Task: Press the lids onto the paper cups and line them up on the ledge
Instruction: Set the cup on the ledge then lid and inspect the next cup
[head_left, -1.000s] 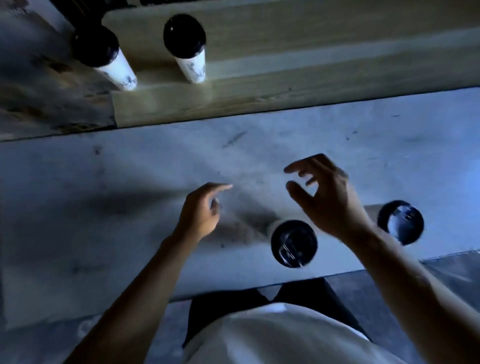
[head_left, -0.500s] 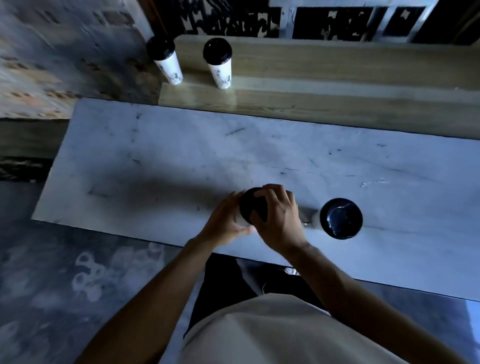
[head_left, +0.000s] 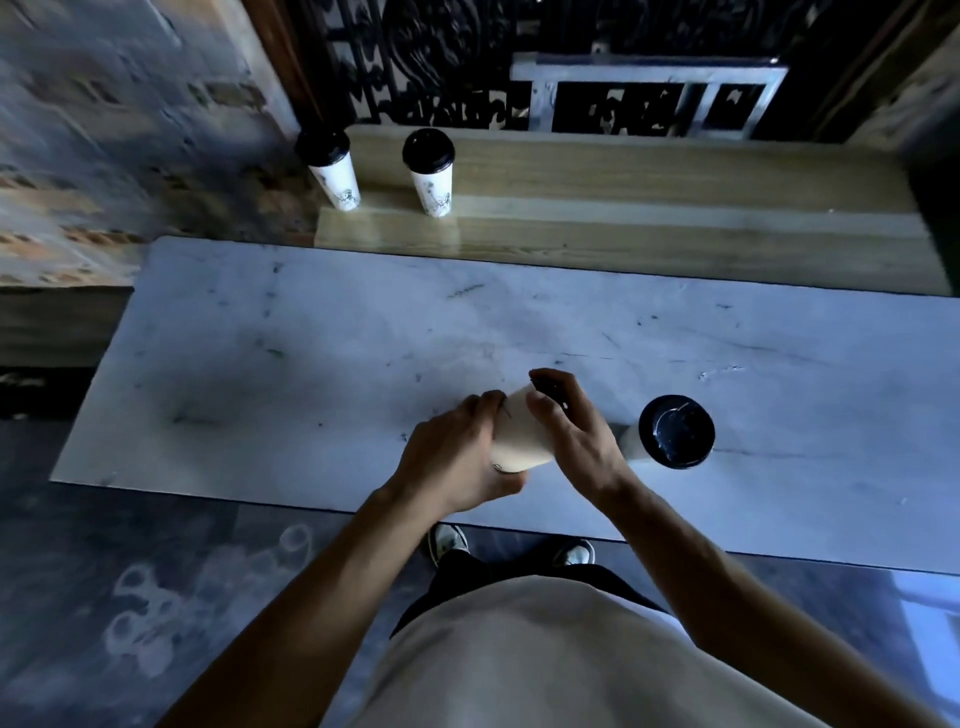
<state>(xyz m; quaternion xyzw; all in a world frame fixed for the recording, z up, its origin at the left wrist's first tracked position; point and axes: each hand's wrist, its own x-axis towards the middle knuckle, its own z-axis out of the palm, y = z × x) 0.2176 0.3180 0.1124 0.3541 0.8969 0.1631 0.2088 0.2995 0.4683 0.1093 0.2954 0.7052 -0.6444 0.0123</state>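
A white paper cup (head_left: 519, 434) with a black lid is tilted away from me above the marble table (head_left: 311, 338). My left hand (head_left: 457, 457) grips its lower body. My right hand (head_left: 571, 426) wraps the upper part, fingers over the lid, which is mostly hidden. A second lidded cup (head_left: 670, 434) stands upright on the table just right of my right hand. Two more lidded white cups (head_left: 332, 169) (head_left: 431, 171) stand side by side at the left end of the wooden ledge (head_left: 675, 228).
A dark ornate metal grille (head_left: 467, 67) and a metal frame (head_left: 644, 91) rise behind the ledge. A brick wall (head_left: 104, 130) is on the left. The table's near edge runs in front of my feet (head_left: 449, 540).
My hands closed on the near cup, then lifted and tilted it away from me. The camera view pulled back and up, showing more of the ledge and grille.
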